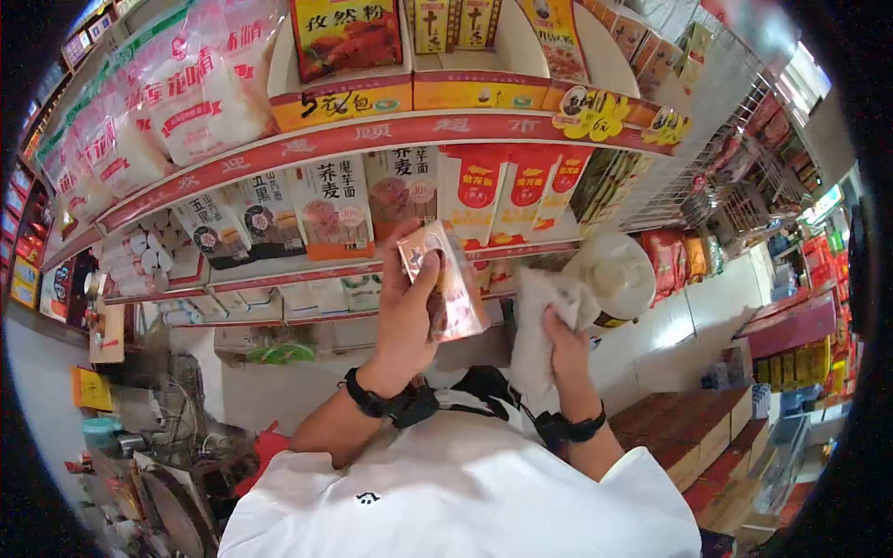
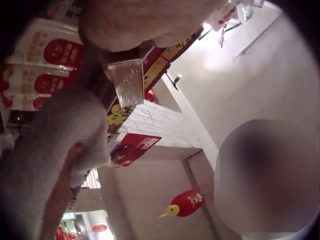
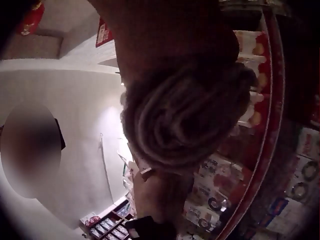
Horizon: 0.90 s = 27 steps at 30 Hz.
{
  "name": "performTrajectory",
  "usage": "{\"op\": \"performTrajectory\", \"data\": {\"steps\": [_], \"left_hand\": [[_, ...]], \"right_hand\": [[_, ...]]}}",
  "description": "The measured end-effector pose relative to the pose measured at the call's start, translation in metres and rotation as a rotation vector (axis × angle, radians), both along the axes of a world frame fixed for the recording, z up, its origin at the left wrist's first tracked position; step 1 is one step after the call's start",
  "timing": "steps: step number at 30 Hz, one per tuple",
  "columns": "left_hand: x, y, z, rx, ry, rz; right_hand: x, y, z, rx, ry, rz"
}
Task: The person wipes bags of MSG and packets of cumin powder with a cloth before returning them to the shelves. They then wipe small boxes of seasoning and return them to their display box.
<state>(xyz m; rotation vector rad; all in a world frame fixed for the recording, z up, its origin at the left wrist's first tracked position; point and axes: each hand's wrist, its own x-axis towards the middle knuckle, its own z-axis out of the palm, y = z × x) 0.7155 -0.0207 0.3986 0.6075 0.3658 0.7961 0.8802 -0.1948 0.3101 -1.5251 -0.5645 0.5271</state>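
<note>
Open gap: between boxed packet and white cloth. Obstacle, ahead: upright packets, side by side. Obstacle, above these: red shelf edge. Obstacle, right: round tub, overlapped in view by white cloth. Open space: left of left fingers.

“孜然粉” on a spice packet, “5元/包” on the yellow strip beneath, “欢迎惠顾超市” along the red shelf edge, “荞麦”, “魔芋面” on a noodle packet.

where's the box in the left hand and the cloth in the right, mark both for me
Box (image 1: 456,296): head view, middle of its shiny face
Cloth (image 1: 533,335): head view, middle of its hanging length
</note>
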Motion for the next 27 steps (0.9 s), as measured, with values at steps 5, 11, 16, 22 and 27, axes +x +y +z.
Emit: {"op": "performTrajectory", "data": {"steps": [5,11,16,22,27], "left_hand": [[0.032,-0.017,-0.023,0.379,0.238,0.102],[0.06,-0.021,-0.008,0.164,0.258,0.242],[0.088,-0.038,0.008,0.513,0.273,0.325],[0.118,-0.036,0.135,1.281,0.349,0.387],[0.204,-0.019,0.26,1.627,0.382,0.615]], "right_hand": [[0.005,0.035,0.071,0.186,0.39,-0.183],[0.047,0.009,0.065,0.086,-0.198,0.435],[0.117,-0.062,0.01,-0.29,-0.1,0.46],[0.151,-0.102,-0.009,-0.126,0.312,0.1],[0.191,-0.108,-0.071,-0.195,0.219,0.196]]}}
